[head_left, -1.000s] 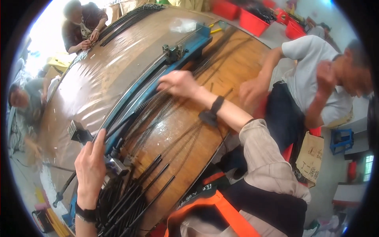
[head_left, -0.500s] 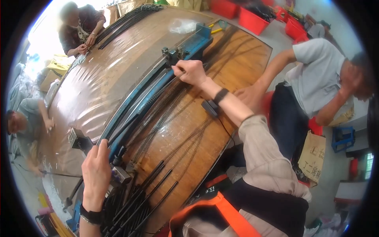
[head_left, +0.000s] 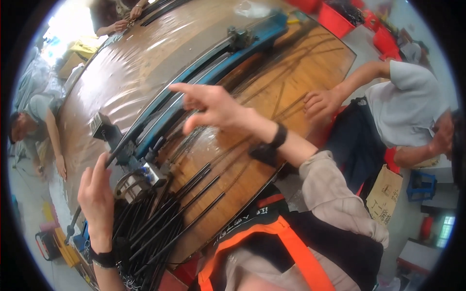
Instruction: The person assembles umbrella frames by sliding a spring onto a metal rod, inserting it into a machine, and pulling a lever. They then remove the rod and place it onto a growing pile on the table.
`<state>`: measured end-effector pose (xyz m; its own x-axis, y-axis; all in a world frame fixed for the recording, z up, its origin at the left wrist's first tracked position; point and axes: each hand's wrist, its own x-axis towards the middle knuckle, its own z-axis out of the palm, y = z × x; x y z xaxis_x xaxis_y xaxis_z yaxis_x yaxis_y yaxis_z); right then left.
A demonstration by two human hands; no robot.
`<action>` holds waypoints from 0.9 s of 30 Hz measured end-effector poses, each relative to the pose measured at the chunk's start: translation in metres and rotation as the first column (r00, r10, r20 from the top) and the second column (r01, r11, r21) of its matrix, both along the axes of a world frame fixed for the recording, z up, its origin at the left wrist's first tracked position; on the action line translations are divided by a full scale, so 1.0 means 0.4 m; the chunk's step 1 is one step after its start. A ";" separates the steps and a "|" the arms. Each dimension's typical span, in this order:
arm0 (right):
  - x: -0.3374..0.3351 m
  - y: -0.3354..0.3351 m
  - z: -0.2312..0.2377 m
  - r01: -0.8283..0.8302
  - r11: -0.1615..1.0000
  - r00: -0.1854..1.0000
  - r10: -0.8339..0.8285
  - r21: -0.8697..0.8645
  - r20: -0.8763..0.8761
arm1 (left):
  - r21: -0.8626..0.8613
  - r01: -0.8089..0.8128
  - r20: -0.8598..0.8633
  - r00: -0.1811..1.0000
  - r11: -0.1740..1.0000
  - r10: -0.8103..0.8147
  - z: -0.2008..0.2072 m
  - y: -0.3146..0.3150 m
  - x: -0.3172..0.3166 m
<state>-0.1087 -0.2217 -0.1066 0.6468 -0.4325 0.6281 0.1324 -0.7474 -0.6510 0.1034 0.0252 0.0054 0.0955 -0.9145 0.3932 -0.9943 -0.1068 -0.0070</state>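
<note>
Head view, and we start at the hands: the right hand hangs over the middle of the long blue rail, index finger reaching out to the left, thumb dropped away below it. Fingers spread, nothing showing between them — how high it floats above the metal I can't tell.

Down at the lower left, the left hand is upright, fingertips towards the rail's near end, with a dark rod running behind its fingers. Whether those fingers close on the rod is hidden from us.

Now the line that matters: the rail's long axis climbs from lower left to upper right, away from the person. The left hand is just beside its near end; the right hand, nearer its middle, crosses it at an angle, forearm coming in from the right. The dark metal clamp sits farther up, beyond the right fingertips.

Outward we go — coil springs stretch out below the right hand, and a bundle of black rods fans out to the right of the left wrist, all on the wooden part of the table. Out on the right, a co-worker's hand rests near the table's edge, well apart from the rail.
</note>
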 end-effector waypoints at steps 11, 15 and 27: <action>0.137 0.085 0.018 0.053 0.962 0.913 0.063 -0.269 0.404 | 0.115 -0.101 -0.121 0.986 0.988 0.115 -0.015 0.118 -0.018; 0.148 0.124 -0.012 0.044 0.902 0.943 0.104 -0.430 0.316 | 0.073 -0.093 0.000 0.996 0.993 0.094 -0.009 0.163 0.006; 0.112 -0.001 -0.081 0.185 0.876 0.982 -0.141 -0.445 0.129 | -0.232 -0.440 -0.091 0.898 0.867 0.431 0.038 0.385 0.193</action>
